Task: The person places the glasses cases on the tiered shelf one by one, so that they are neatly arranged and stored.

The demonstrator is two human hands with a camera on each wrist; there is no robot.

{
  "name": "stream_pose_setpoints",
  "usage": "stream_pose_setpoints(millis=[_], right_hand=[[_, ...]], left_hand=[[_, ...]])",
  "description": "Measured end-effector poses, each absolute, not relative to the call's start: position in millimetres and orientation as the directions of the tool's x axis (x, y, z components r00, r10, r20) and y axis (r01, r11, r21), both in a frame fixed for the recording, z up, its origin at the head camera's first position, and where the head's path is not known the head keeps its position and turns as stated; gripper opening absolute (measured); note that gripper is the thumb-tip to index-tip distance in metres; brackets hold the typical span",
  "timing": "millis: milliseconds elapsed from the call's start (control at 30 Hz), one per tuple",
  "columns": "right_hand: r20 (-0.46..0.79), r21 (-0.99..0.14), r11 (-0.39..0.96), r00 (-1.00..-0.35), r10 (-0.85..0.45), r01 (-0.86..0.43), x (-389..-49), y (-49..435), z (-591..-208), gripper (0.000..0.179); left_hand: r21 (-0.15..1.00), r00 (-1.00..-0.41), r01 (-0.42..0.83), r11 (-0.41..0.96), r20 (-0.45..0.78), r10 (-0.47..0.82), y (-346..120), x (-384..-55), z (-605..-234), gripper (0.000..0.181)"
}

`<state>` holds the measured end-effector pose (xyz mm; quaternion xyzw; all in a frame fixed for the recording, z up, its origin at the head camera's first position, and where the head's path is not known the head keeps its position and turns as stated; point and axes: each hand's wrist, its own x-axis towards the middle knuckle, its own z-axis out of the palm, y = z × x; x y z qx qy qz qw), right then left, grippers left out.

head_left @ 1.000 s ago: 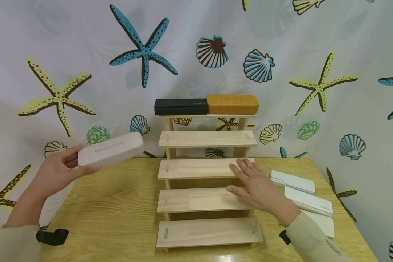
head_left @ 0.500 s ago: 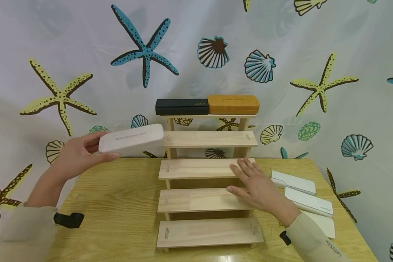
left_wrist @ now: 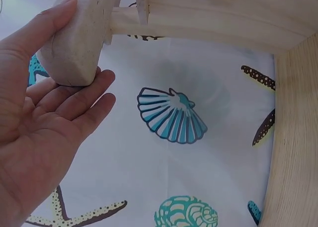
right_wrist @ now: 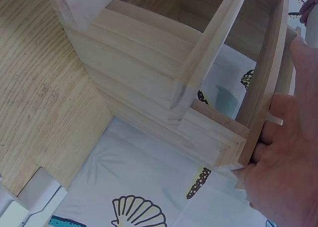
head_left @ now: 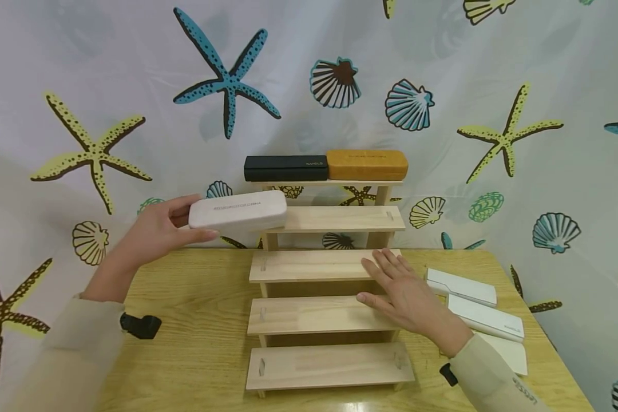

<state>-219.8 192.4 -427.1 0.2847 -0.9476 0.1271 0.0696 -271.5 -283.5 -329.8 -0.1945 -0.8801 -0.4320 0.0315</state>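
Note:
My left hand (head_left: 157,230) pinches one end of a white glasses case (head_left: 239,210), thumb on the near side and fingers behind. The case is held level, its far end overlapping the left end of the second shelf board (head_left: 340,218) of a stepped wooden rack (head_left: 324,366). In the left wrist view the thumb and fingers grip the case (left_wrist: 79,43) close by the rack. My right hand (head_left: 404,294) rests with straight fingers on the right end of the middle shelf board (head_left: 314,265). On the top board sit a black glasses case (head_left: 285,168) and an orange glasses case (head_left: 367,165), end to end.
Several white cases (head_left: 486,316) lie side by side on the wooden table (head_left: 185,320), right of the rack. A curtain (head_left: 309,137) printed with starfish and shells hangs behind and around the table. Dark straps circle both wrists.
My left hand has carried the white glasses case rightward and a little up, from over the table's left side to the second shelf board. The right hand stays on the rack.

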Motion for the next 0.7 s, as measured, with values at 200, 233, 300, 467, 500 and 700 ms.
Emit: stream_pose_setpoints(millis=[200,233,300,467,500,700], right_hand=[[0.205,-0.201,0.803,-0.826,-0.525,-0.561,-221,192,-427,0.077],[0.205,-0.201,0.803,-0.826,-0.526,-0.561,-221,192,-427,0.077],[0.203,-0.202,0.803,-0.826,-0.526,-0.561,-221,193,-427,0.077],[0.204,-0.201,0.802,-0.825,-0.527,-0.562,-222,194,-427,0.076],[0.203,-0.202,0.803,-0.826,-0.527,-0.562,-222,194,-426,0.077],[0.2,-0.2,0.806,-0.828,-0.524,-0.558,-222,193,-426,0.077]], left_hand=[[0.754,-0.911,0.393,0.526,0.241,0.335,-267,-282,-331,0.069],[0.756,-0.911,0.392,0.525,0.238,0.338,-264,-283,-331,0.069],[0.764,-0.914,0.381,0.521,0.224,0.339,-259,-285,-331,0.07],[0.774,-0.921,0.353,0.526,0.188,0.34,-246,-289,-332,0.073],[0.774,-0.921,0.351,0.527,0.185,0.342,-244,-290,-332,0.074],[0.776,-0.923,0.34,0.532,0.167,0.347,-236,-296,-335,0.084]])
